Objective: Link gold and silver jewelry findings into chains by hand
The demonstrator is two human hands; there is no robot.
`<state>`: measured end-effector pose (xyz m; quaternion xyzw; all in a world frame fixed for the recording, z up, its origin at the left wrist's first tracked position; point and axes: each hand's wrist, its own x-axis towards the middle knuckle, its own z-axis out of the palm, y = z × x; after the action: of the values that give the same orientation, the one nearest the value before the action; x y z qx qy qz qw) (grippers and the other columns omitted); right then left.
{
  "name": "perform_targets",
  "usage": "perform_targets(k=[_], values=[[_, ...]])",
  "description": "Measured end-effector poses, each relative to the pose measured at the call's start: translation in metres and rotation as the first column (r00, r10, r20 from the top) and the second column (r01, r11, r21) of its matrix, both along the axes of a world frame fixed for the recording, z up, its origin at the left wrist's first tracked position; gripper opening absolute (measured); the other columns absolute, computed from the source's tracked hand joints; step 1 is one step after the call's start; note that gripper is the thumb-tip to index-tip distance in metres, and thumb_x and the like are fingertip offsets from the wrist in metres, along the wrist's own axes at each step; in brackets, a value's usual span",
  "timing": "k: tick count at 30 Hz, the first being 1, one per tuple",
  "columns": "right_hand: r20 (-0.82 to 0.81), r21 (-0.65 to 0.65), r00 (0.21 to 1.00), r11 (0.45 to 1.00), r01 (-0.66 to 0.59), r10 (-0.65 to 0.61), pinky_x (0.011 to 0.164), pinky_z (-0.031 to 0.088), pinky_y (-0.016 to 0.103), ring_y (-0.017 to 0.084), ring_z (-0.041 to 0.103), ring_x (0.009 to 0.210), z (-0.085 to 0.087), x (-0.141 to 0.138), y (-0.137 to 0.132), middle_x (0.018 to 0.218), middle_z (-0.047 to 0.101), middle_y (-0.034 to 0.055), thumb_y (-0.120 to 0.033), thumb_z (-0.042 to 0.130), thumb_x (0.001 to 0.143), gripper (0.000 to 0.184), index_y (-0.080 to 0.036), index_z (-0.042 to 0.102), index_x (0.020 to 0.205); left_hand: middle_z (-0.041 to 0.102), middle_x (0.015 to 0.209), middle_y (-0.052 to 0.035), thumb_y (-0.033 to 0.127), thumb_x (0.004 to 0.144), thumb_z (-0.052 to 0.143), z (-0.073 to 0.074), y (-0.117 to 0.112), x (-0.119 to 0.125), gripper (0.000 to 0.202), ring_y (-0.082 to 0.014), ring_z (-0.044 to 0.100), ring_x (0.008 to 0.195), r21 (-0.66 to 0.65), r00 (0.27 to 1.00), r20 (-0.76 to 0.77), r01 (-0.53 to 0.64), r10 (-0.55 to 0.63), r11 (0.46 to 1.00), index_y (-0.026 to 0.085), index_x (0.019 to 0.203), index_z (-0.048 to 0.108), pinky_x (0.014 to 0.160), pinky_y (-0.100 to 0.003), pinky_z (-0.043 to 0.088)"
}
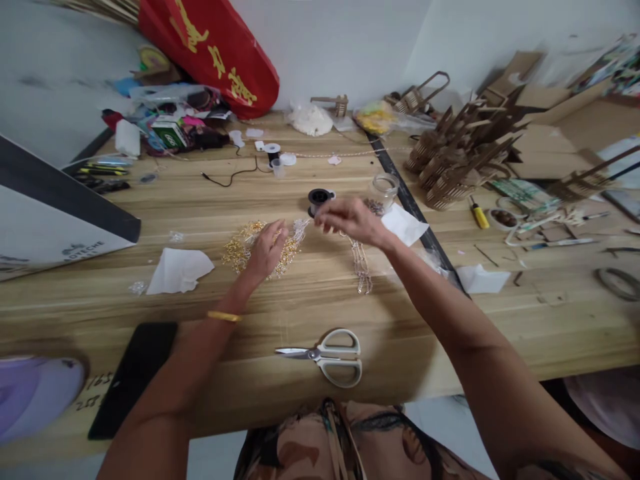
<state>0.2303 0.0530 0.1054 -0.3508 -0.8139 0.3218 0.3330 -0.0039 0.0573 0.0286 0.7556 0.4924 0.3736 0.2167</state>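
Observation:
My left hand point(267, 252) is over a pile of small gold and silver beaded pieces point(235, 252), hiding part of it. Its fingers are close together, and whatever is between them is too small to make out. A bunch of clear beaded strands point(301, 228) lies between my two hands. My right hand point(350, 220) is closed in a pinch beside that bunch; what it holds cannot be made out. Just behind its fingertips stands a black spool point(319, 196). Beaded chains point(361, 270) lie below my right wrist. Scissors point(320, 355) with white handles lie nearer me, blades to the left.
A glass jar point(385, 189) of small pieces stands beyond my right wrist, near a white paper point(405, 225). Another paper point(179, 270) lies at left, by a black tablet-like slab point(133, 380). Small woven baskets point(440, 173) crowd the back right. A red banner point(215, 53) leans at the back.

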Motion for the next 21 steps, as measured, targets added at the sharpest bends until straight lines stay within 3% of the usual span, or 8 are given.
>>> perform_targets(k=[4, 9, 14, 18, 21], values=[[0.241, 0.146, 0.97, 0.989, -0.012, -0.024, 0.063, 0.043, 0.022, 0.012, 0.059, 0.069, -0.046, -0.015, -0.04, 0.082, 0.066, 0.0044, -0.025, 0.047, 0.092, 0.019, -0.015, 0.063, 0.095, 0.066, 0.103, -0.0106, 0.032, 0.087, 0.047, -0.006, -0.034, -0.002, 0.032, -0.0203, 0.061, 0.095, -0.061, 0.991, -0.036, 0.124, -0.126, 0.99, 0.013, 0.109, 0.061, 0.084, -0.035, 0.05], [0.397, 0.261, 0.916, 0.964, -0.059, -0.052, 0.066, 0.043, 0.022, 0.014, 0.06, 0.077, -0.087, -0.026, -0.078, 0.091, 0.065, 0.0065, -0.021, 0.043, 0.093, 0.02, -0.018, 0.06, 0.103, 0.06, 0.114, -0.0119, 0.014, 0.088, 0.036, -0.016, -0.064, 0.006, 0.033, -0.0208, 0.053, 0.111, 0.01, 0.93, -0.229, 0.299, -0.289, 0.954, 0.012, 0.113, 0.057, 0.098, -0.04, 0.043], [0.369, 0.277, 0.929, 0.957, -0.081, -0.028, 0.078, 0.046, 0.027, 0.017, 0.059, 0.092, -0.094, -0.024, -0.089, 0.1, 0.064, 0.0091, -0.022, 0.041, 0.094, 0.021, -0.019, 0.059, 0.104, 0.052, 0.127, -0.0129, 0.006, 0.084, 0.034, -0.02, -0.063, 0.015, 0.043, -0.0249, 0.028, 0.134, 0.077, 0.819, -0.477, 0.399, -0.318, 0.914, 0.011, 0.124, 0.048, 0.11, -0.045, 0.03], [0.14, 0.101, 0.986, 0.992, 0.073, -0.087, 0.077, 0.048, 0.027, 0.016, 0.061, 0.087, -0.091, -0.019, -0.08, 0.097, 0.066, 0.008, -0.025, 0.042, 0.094, 0.022, -0.017, 0.061, 0.1, 0.05, 0.128, -0.014, 0.01, 0.086, 0.032, -0.023, -0.054, 0.016, 0.042, -0.026, 0.028, 0.134, 0.081, 0.787, -0.551, 0.381, -0.277, 0.921, 0.01, 0.126, 0.046, 0.109, -0.047, 0.031], [-0.045, -0.097, 0.971, 0.968, 0.23, -0.235, 0.064, 0.048, 0.024, 0.013, 0.06, 0.07, -0.084, -0.016, -0.064, 0.08, 0.066, 0.0045, -0.033, 0.048, 0.091, 0.023, -0.016, 0.063, 0.091, 0.048, 0.132, -0.0137, 0.012, 0.088, 0.031, -0.024, -0.05, 0.017, 0.042, -0.0263, 0.027, 0.135, 0.084, 0.781, -0.571, 0.361, -0.252, 0.929, 0.011, 0.128, 0.044, 0.109, -0.047, 0.03]])
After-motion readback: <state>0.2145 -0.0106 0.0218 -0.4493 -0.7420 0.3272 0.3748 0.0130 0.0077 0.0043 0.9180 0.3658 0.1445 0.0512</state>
